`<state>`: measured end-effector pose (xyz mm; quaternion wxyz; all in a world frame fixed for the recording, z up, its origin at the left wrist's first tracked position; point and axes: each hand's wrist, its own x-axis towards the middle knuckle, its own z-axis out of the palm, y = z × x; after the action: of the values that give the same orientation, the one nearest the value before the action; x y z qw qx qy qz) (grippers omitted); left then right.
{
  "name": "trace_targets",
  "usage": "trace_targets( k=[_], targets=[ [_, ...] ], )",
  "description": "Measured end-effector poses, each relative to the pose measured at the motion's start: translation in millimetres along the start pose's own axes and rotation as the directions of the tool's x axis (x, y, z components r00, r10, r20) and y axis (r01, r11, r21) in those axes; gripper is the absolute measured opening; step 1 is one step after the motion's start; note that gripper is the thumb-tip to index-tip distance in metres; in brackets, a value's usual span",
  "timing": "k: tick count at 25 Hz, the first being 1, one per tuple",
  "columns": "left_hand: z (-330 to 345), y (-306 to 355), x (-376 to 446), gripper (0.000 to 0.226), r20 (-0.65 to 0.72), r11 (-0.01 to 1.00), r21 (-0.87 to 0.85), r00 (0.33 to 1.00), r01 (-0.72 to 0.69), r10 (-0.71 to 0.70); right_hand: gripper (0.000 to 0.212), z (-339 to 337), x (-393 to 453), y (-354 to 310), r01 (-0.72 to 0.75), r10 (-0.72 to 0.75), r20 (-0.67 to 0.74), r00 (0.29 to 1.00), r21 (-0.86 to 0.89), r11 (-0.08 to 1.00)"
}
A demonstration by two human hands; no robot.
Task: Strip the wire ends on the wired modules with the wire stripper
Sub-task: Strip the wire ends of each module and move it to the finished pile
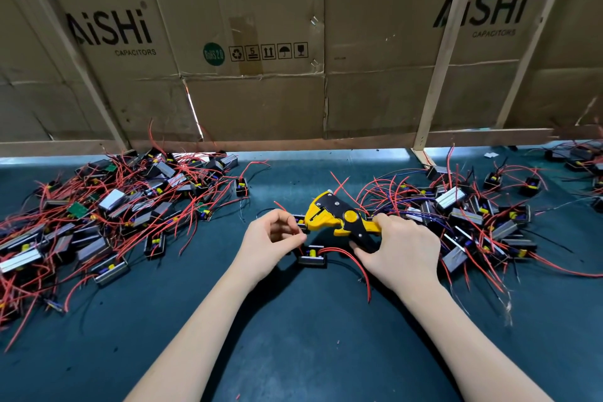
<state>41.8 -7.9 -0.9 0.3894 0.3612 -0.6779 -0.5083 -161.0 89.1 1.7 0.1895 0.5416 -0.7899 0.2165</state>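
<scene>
Nearest, two bare forearms reaching in over a dark green mat (293, 352). Between the hands, just short of them, one wired module (311, 257) lying flat on the mat, a yellow part on top, a red wire (355, 263) looping out of it to the right and curling down toward the near edge.

Left hand (272, 238) curled, thumb and forefinger pinching a thin red wire end right at the stripper's mouth; a second module just behind those fingertips, mostly hidden. Right hand (396, 251) wrapped round the handles of one yellow-and-black wire stripper (339, 217), fingers closed on them, tool head pointing left toward the left hand's pinch. Jaws of the tool partly apart.

Farther out, two heaps: a left pile of modules (107, 206) tangled in red wires, and a right pile of modules (463, 215) with red, blue and black leads, too many in each to count. Right hand touching the edge of the right pile.

Farthest, a wall of flattened cardboard boxes (261, 42) printed AiSHi CAPACITORS, crossed by pale wooden slats (447, 52).
</scene>
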Motion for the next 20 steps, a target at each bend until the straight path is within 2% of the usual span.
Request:
trace_targets(
  k=[4,8,15,20],
  targets=[
    [0.0,-3.6,1.5,0.024,-0.023,0.998,-0.054,0.999,0.034,-0.035,0.046,-1.2,-1.2,-1.5,-0.008,0.008,0.0,1.0,-0.016,1.0],
    [1.1,-3.5,1.5,0.027,-0.039,0.997,-0.055,0.997,0.059,-0.061,0.047,0.7,-2.5,-1.0,0.058,-0.055,-0.122,0.991,0.023,0.998],
    [-0.1,0.3,1.8,0.026,-0.023,0.997,-0.05,0.998,0.06,-0.062,0.049,3.9,-2.5,-0.2,0.072,-0.067,-0.177,0.982,0.018,0.997],
    [0.9,1.9,0.4,0.025,0.049,0.998,-0.045,0.998,0.043,-0.041,0.05,7.6,-2.7,1.0,0.076,-0.075,-0.204,0.976,0.0,0.997]
  ],
)
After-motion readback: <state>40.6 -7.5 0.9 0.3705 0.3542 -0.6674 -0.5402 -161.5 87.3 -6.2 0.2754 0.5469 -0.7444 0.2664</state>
